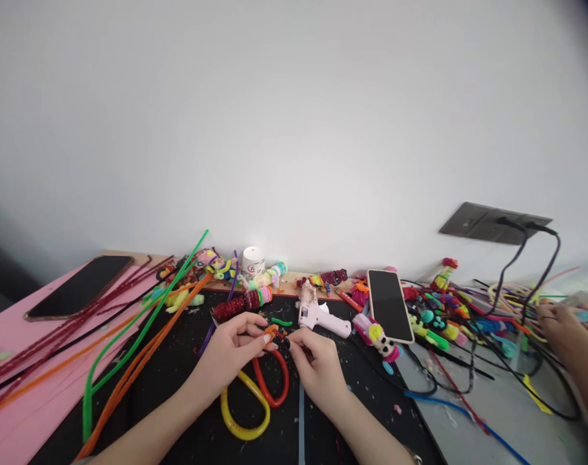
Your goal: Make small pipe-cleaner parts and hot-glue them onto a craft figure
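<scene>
My left hand (233, 345) and my right hand (315, 361) meet over the black mat (177, 374), both pinching a small orange and dark pipe-cleaner piece (274, 334) between their fingertips. Just below my hands lie scissors with a yellow handle loop (243, 413) and a red handle loop (274, 381). A short green pipe-cleaner bit (280, 321) lies just beyond the piece. A pink glue gun (320, 316) rests behind my right hand.
Long green, orange and dark red pipe cleaners (129, 342) stretch across the left. One phone (78, 287) lies on the pink sheet, another phone (389, 305) leans among finished pipe-cleaner figures (434, 316). Cables run from a wall socket (492, 223). Another person's hand (569, 336) works at the right edge.
</scene>
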Demonstrator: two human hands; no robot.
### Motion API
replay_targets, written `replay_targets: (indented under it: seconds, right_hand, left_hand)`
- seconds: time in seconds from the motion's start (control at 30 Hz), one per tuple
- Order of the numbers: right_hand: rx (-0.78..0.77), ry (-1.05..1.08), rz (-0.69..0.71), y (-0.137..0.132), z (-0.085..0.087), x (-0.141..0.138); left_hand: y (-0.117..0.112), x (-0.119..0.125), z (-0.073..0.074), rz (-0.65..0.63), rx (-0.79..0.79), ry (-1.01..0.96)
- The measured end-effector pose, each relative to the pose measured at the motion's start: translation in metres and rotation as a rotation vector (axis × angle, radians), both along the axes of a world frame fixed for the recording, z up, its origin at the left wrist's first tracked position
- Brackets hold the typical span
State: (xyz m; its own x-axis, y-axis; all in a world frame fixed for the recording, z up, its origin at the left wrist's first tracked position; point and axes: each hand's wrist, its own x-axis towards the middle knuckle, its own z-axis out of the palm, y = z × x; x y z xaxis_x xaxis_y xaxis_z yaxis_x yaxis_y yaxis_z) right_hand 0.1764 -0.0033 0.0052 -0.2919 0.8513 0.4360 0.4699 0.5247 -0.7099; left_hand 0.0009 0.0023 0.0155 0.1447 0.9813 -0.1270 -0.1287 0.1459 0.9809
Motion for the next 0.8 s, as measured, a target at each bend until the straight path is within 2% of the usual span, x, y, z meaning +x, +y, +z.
replay_targets:
  seconds: [0.53,0.8]
  right_hand:
    - [-0.013,-0.033,-0.037,0.001,0.0004,0.0007]
    - [-0.016,-0.032,-0.034,0.0016,-0.0015,0.0007]
  left_hand:
    - [-0.0004,0.0013,0.0006,0.0,-0.013,0.002]
    - [-0.0013,-0.0006,-0.0024,-0.045,-0.005,0.02]
